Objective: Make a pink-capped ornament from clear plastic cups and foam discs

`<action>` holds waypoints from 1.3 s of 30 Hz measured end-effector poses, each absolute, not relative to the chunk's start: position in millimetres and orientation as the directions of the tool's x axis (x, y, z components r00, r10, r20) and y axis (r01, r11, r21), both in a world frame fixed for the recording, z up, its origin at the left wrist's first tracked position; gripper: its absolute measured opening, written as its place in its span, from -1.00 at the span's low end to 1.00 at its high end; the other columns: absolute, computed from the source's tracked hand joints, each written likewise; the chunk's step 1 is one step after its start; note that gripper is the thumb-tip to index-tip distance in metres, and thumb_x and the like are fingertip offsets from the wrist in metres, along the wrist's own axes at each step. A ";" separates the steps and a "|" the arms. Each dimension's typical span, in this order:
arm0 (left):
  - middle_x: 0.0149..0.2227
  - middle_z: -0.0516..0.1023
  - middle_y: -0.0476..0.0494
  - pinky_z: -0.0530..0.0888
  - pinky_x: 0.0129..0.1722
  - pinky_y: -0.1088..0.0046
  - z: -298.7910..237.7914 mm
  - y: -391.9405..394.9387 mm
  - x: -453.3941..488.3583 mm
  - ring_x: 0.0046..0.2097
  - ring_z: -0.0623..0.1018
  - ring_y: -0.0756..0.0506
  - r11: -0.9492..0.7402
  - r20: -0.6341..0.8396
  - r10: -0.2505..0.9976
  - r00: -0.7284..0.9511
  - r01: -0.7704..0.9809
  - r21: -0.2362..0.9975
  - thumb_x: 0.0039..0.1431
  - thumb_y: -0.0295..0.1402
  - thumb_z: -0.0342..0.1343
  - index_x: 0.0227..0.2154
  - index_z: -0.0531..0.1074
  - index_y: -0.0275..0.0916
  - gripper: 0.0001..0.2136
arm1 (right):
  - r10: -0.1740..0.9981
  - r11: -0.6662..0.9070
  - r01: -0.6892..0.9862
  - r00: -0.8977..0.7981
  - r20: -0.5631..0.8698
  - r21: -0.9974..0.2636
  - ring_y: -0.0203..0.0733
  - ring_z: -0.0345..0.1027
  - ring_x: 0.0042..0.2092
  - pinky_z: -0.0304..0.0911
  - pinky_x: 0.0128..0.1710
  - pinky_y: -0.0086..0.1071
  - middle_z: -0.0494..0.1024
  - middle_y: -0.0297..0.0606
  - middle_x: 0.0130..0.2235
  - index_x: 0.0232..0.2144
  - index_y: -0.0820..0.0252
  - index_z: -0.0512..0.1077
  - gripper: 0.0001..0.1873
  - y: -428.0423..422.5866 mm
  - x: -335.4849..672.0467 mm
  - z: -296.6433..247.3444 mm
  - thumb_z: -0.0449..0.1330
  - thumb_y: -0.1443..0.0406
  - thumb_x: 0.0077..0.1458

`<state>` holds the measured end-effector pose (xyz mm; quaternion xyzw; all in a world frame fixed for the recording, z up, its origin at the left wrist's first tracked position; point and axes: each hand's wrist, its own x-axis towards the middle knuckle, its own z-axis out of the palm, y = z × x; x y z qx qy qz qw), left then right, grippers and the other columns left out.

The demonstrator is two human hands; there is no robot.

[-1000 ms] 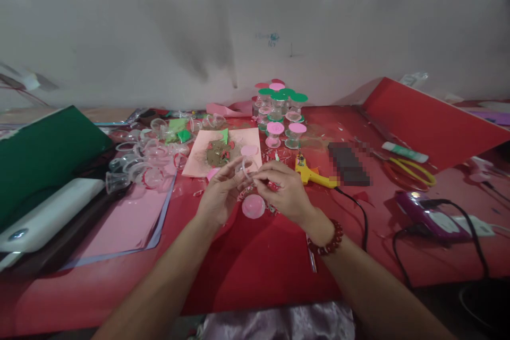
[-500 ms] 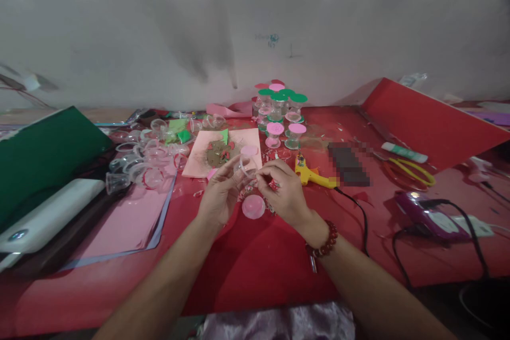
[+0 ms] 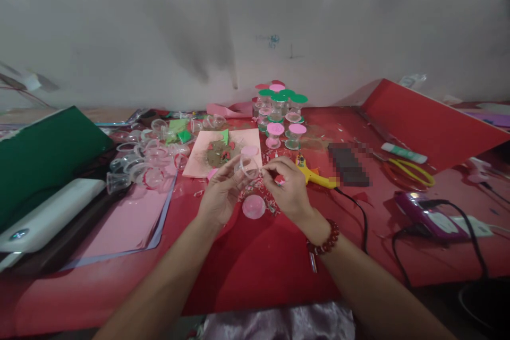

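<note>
Centrally, we hold a clear plastic cup (image 3: 248, 166) above a red tabletop (image 3: 239, 276), tilted, its round rim facing our right hand. Our left hand (image 3: 220, 195) grips the cup by its left side, fingers and thumb closed around it, so the rim sticks out past the fingertips. Our right hand (image 3: 290, 187) is at the rim's right edge, thumb and forefinger drawn into a narrow pinch; we cannot tell whether the tips meet, touch the rim or hold something thin. On the right wrist we wear a dark red beaded bracelet (image 3: 330, 237).

Just below the held cup, a round pinkish clear piece (image 3: 254, 206) rests on the table, near scattered paper shreds. Behind the left hand lies a peach paper sheet (image 3: 194, 163) bearing a brown patch (image 3: 218, 153) and red scraps.

Just beyond the right hand, we see a yellow glue gun (image 3: 317, 178). Farther back stands a cluster of clear cups topped with pink and green discs (image 3: 274, 128). To the left lie a heap of clear cups (image 3: 151, 151) and pink sheets (image 3: 119, 220); well to the right, a yellow-handled tool (image 3: 416, 171).
</note>
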<state>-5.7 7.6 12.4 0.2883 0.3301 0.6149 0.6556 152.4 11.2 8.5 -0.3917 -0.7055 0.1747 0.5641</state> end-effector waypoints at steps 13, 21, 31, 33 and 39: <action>-0.14 0.64 -0.07 0.56 -0.17 0.47 11.8 8.4 -6.1 -0.20 0.63 -0.05 0.097 -0.075 0.995 0.061 -0.630 0.770 -0.09 -0.56 0.31 -0.23 0.59 -0.20 -0.70 | 0.744 0.613 0.406 -0.005 0.669 -0.678 -0.27 0.34 -0.34 0.29 -0.33 -0.39 0.46 -0.28 -0.35 -0.41 0.18 0.44 -0.89 12.8 155.9 9.0 0.14 0.42 0.11; -0.17 0.64 -0.08 0.56 -0.18 0.48 13.3 7.7 -5.7 -0.20 0.63 -0.05 0.087 -0.079 0.996 0.040 -0.641 0.763 -0.06 -0.58 0.27 -0.25 0.59 -0.21 -0.72 | 0.765 0.596 0.382 -0.004 0.644 -0.706 -0.28 0.33 -0.37 0.29 -0.35 -0.40 0.46 -0.30 -0.38 -0.43 0.17 0.44 -0.89 14.6 157.9 10.9 0.15 0.42 0.09; -0.16 0.64 -0.09 0.52 -0.32 0.56 12.2 8.5 -8.4 -0.25 0.60 -0.01 0.095 -0.058 0.995 0.078 -0.637 0.765 -0.07 -0.59 0.28 -0.22 0.59 -0.20 -0.70 | 0.826 0.554 0.167 -0.235 0.513 -0.816 -0.29 0.34 -0.32 0.27 -0.34 -0.39 0.48 -0.24 -0.26 -0.22 0.14 0.56 -0.83 13.1 155.3 13.1 0.29 0.30 0.08; -0.15 0.64 -0.08 0.51 -0.35 0.58 12.1 8.5 -8.8 -0.28 0.60 0.02 0.100 -0.060 0.995 0.085 -0.634 0.767 -0.08 -0.59 0.29 -0.22 0.59 -0.20 -0.69 | 0.833 0.539 0.164 -0.248 0.494 -0.826 -0.26 0.34 -0.28 0.27 -0.32 -0.38 0.45 -0.26 -0.29 -0.28 0.12 0.59 -0.89 13.8 155.8 12.3 0.29 0.30 0.09; -0.13 0.64 -0.09 0.54 -0.28 0.54 12.1 7.2 -7.8 -0.23 0.61 -0.02 0.117 -0.056 0.992 0.117 -0.619 0.777 -0.09 -0.54 0.33 -0.22 0.59 -0.18 -0.69 | 0.868 0.468 0.081 -0.225 0.442 -0.880 -0.24 0.33 -0.26 0.25 -0.27 -0.34 0.43 -0.29 -0.33 -0.40 0.11 0.56 -0.96 15.7 157.0 8.5 0.28 0.31 0.07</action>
